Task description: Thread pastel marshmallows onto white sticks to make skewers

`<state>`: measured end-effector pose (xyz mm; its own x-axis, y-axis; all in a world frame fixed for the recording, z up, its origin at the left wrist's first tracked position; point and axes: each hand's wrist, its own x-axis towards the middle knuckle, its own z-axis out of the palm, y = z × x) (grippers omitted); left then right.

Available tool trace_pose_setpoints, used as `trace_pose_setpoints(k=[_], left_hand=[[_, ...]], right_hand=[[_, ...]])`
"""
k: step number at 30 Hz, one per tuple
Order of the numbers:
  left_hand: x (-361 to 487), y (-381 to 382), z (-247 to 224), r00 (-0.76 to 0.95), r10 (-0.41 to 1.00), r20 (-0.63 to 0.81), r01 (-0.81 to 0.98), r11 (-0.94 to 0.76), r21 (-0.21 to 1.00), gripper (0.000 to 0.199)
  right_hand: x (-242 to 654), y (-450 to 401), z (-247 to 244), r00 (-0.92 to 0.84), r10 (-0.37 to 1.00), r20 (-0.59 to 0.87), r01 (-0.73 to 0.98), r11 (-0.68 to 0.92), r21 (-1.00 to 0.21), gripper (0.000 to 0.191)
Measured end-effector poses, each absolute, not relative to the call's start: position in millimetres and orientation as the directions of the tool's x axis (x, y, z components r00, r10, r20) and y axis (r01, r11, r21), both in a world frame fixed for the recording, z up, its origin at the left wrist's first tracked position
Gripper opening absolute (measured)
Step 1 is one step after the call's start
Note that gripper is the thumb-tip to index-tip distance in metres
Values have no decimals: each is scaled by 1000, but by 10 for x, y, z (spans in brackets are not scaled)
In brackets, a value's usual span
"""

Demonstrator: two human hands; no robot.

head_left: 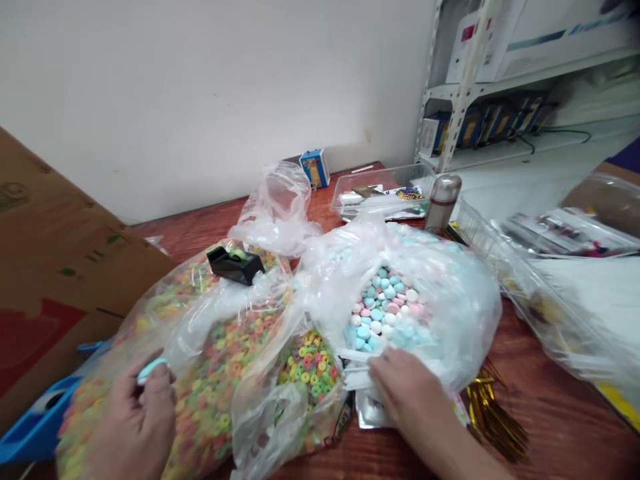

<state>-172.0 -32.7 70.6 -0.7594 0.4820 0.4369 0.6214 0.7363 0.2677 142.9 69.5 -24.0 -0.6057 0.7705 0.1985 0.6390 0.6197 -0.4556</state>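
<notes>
Pastel candy bag agst cereal bag w/ tape dispenser atop

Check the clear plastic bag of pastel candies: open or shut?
Open: the clear plastic bag gapes, showing blue, pink and white candies, the right hand at its rim.

Bright, even light; glare on the plastic bag; edges seem slightly warped.

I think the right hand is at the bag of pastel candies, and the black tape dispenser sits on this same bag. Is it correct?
Not quite. The head view shows the black tape dispenser sitting on the bag of colored cereal rings, not on the bag of pastel candies. The right hand is at the pastel bag, as you said.
</notes>
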Motion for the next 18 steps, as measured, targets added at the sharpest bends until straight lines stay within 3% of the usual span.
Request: trace_pose_setpoints(k=[1, 3, 5, 7, 11, 14, 16, 18], left_hand=[[-1908, -376, 624, -702, 544, 460, 656, 745, 121, 45], [-2191, -451, 399, -631, 646, 431, 699, 714, -46, 45], [-2344, -495, 173, -586, 750, 307, 762, 639, -106, 46], [-2380, -521, 30, -581, 761, 288, 770, 629, -105, 51], [-2159, -532, 75, -557, 665, 498, 772, 636, 15, 56], [-1730, -480, 225, -477, 566, 672, 844, 508, 171, 43], [-1341, -415, 284, -458, 573, 680, 888, 324, 325, 29], [-931, -329, 287, -482, 673, 561, 842, 181, 508, 19]], right_hand=[[1522, 778, -277, -584, 799, 144, 695, 584, -419, 19], [1608, 896, -339, -562, 824, 75, 749, 545, -377, 18], [1591, 928, -374, -568, 822, 47, 753, 542, -374, 18], [1538, 898, -387, -575, 817, 35, 747, 542, -386, 19], [1506, 843, -405, -566, 824, 9, 750, 520, -409, 13], [1532, 863, -432, -577, 816, 1, 738, 522, -429, 14], [1540, 878, -448, -581, 814, 4, 731, 524, -436, 17], [1536, 880, -458, -574, 819, 14, 734, 521, -436, 15]])
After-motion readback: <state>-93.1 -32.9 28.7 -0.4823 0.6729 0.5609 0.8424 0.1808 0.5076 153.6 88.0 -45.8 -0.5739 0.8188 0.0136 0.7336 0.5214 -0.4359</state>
